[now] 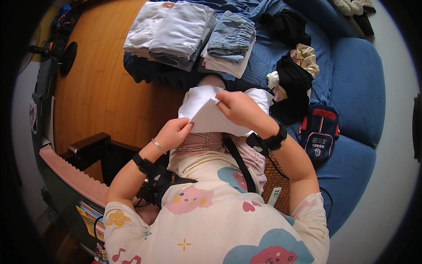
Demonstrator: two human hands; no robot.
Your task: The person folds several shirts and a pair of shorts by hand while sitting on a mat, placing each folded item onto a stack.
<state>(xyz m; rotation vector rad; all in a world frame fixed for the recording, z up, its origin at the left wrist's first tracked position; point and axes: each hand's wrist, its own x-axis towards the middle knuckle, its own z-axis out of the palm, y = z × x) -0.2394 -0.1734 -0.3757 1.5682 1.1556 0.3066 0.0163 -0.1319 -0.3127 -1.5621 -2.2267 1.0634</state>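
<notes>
A white cloth garment [194,100] lies spread across my lap, with a grey mark near its far edge. My left hand [174,130] pinches a corner of the raised fabric between thumb and fingers. Higher up and to the right, my right hand [235,105] grips another edge of the same garment. Between the two hands the cloth is pulled into a slanting fold. Beyond my knees stand stacks of folded clothes: white and grey garments [179,31] on the left, and folded light-blue denim [230,36] on white cloth beside them.
Black clothing [291,85] and a cream scrunchie [306,59] lie on the blue quilted sofa cover [356,85], near a navy and red bag [319,132]. A phone [274,196] rests by my right hip. At left are a dark wooden armrest [89,143] and a pink scalloped cloth edge [72,171].
</notes>
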